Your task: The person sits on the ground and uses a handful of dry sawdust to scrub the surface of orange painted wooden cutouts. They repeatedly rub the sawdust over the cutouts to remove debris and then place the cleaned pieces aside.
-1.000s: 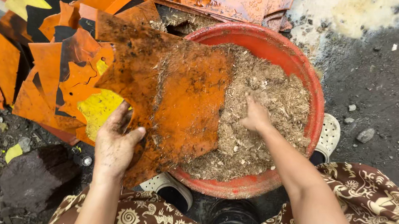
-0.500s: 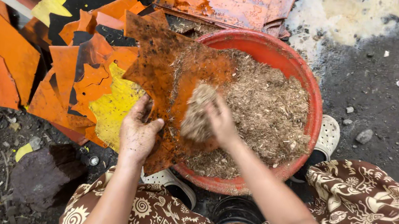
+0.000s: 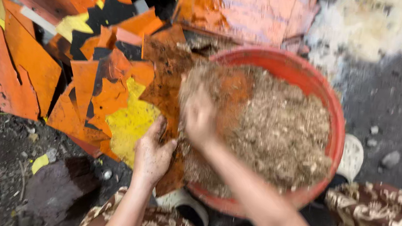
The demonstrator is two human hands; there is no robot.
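Gripping with curled fingers, thumb up, the left hand (image 3: 152,153) pinching the lower edge of a rust-stained orange flat sheet piece (image 3: 166,79) leaning against the round red plastic basin (image 3: 333,121). Spreading loosely, blurred, the right hand (image 3: 199,119) rubbing gritty brown sawdust-like mix (image 3: 282,135) over the sheet's face; whether any is clenched, impossible to tell. Scrubbing in hand, seemingly midway; next calling for firmer bracing below and fresh grit from the basin. Differing from half a second back: right hand shifting up and left on the sheet, clump no longer lifted, left grip unchanged. Lying behind, scattered orange and yellow shards (image 3: 108,100).
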